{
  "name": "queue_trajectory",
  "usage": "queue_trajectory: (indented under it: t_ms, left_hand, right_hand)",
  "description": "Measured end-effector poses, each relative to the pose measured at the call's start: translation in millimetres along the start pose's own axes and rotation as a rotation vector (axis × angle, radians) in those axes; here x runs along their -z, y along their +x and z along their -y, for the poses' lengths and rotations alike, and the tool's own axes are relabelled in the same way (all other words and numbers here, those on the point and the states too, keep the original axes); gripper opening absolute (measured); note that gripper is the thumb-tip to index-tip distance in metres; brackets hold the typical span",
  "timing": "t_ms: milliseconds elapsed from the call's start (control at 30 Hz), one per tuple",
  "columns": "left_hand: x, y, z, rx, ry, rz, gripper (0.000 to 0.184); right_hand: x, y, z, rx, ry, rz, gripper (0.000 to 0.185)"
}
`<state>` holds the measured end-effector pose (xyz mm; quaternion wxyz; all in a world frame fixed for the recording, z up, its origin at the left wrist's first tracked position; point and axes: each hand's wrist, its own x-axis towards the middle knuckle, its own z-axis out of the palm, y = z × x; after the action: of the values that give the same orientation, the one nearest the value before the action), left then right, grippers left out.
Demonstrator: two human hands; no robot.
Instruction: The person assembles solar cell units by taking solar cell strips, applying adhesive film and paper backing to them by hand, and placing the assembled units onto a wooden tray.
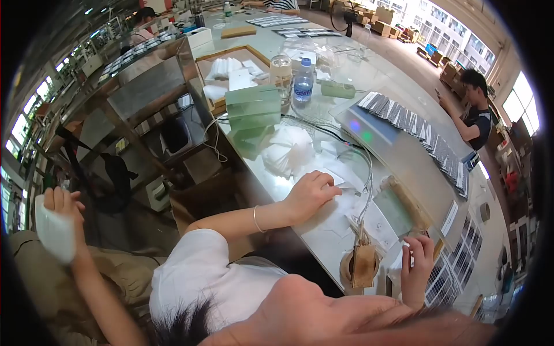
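Observation:
My left hand (311, 197), with a thin bracelet on its wrist, is over loose white sheets (346, 210) on the table. Its fingers are curled, and what they grip, if anything, is hidden. Close behind it sits a fanned pile of white sheets (288, 151). At the lower right, the fingers of my right hand (418, 266) are bent together; a small white bit shows by the fingertips, too unclear to name. Between both hands stands a brass-coloured block (363, 266) on a round base, with cables (367, 196) running to it. A brown bar (408, 203) lies beyond my right hand.
Bottles (303, 81), a green translucent block (254, 108) and a wooden tray (268, 57) stand farther back. Overlapping dark-and-white strips (415, 130) line a board on the right. At far left, another person's hand (62, 203) holds a white sheet. Another person (478, 109) is across the table.

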<state>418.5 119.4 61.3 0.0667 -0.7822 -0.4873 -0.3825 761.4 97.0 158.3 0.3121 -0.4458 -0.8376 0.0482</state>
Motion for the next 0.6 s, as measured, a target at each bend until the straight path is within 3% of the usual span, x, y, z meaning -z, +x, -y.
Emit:
queue_trajectory:
  t_ms: [67, 167, 333, 500, 533, 567, 600]
  left_hand:
    - [-4, -2, -3, 0.135, -0.128, 0.104, 0.034]
    - [-2, 3, -4, 0.146, -0.193, 0.031, 0.027]
    - [14, 16, 20, 0.159, -0.389, 0.049, 0.014]
    - [36, 46, 35, 0.545, -0.661, 0.034, 0.016]
    - [29, 49, 45, 0.411, -0.545, -0.059, 0.012]
    - [22, 51, 58, 0.416, -0.549, -0.06, 0.012]
    - [12, 53, 70, 0.323, -0.325, -0.042, 0.01]
  right_hand:
    - [-4, 10, -2, 0.008, -0.044, 0.03, 0.02]
    - [-14, 26, -11, 0.028, -0.086, 0.164, 0.033]
    - [-43, 35, -47, 0.042, -0.07, 0.289, 0.041]
    - [-51, 39, -52, 0.047, -0.198, 0.316, 0.043]
    - [-52, 41, -51, 0.051, -0.199, 0.32, 0.043]
    - [-53, 42, -50, 0.084, -0.239, 0.323, 0.041]
    - [-52, 41, -49, 0.109, -0.282, 0.329, 0.04]
